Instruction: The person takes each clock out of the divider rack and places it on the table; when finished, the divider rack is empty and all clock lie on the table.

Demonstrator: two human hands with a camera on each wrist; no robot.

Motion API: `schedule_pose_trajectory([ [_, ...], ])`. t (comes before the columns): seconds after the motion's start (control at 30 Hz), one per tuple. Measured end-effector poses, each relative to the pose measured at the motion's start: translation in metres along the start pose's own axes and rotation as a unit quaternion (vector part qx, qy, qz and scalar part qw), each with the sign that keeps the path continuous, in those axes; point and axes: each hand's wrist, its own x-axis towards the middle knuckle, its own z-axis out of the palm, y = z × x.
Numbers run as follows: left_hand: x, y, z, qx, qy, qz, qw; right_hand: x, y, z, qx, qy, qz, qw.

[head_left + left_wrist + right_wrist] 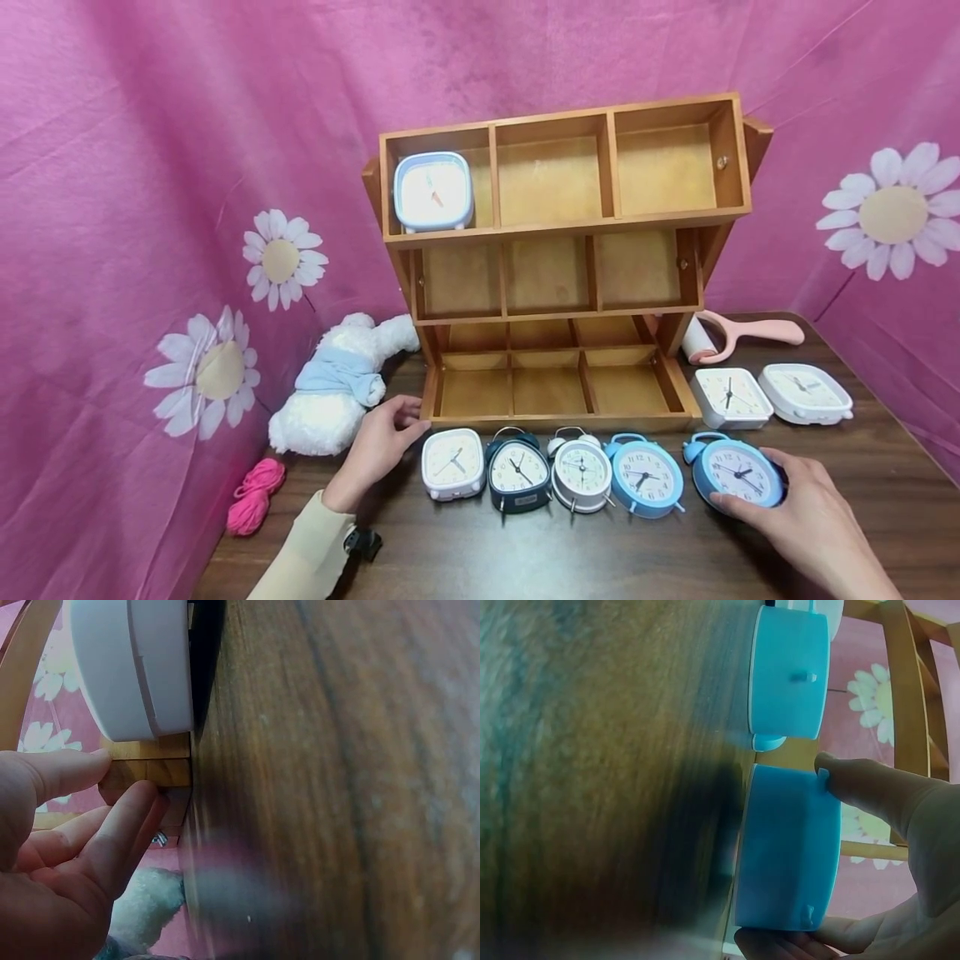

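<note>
A blue alarm clock (738,473) is in my right hand (813,517), which grips it between the thumb and the fingers at its sides. The right wrist view shows the same clock's blue back (787,847) close to the table; whether it touches the wood I cannot tell. With thumb and fingers, my left hand (386,446) holds the front left corner of a tiered wooden shelf (558,422). Just right of that hand is a white square clock (453,464). A blue-rimmed white clock (433,192) sits in the top left compartment.
In front of the shelf stand a dark clock (519,475), a white twin-bell clock (582,475) and another blue clock (647,477). Two white clocks (731,398) and a pink lint roller (750,333) lie right. A plush toy (330,392) and pink yarn (255,497) lie left.
</note>
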Motion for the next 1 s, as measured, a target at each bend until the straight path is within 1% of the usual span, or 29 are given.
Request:
schedule_pose_trajectory([
  [0.2,0.001,0.002,0.0,-0.001,-0.002,-0.001,1.0,0.0,0.0,-0.001,-0.004,-0.018,0.008,0.9998],
  [0.4,0.0,0.001,-0.001,0.002,-0.003,-0.005,1.0,0.0,0.001,0.002,0.003,-0.007,-0.001,1.0],
  [0.57,-0.001,0.0,-0.001,0.004,-0.003,-0.003,1.0,0.0,0.002,0.002,-0.004,-0.027,0.012,0.9996],
  [0.63,-0.001,0.0,-0.001,0.005,-0.001,-0.001,1.0,0.0,0.001,0.002,-0.005,-0.025,0.013,0.9996],
  [0.83,0.0,0.0,0.0,0.001,0.001,-0.005,1.0,-0.001,-0.002,0.002,0.001,0.0,0.007,1.0],
  [1.0,0.0,0.001,0.0,-0.004,0.001,0.0,1.0,-0.002,-0.008,0.001,0.014,0.036,0.016,0.9991],
])
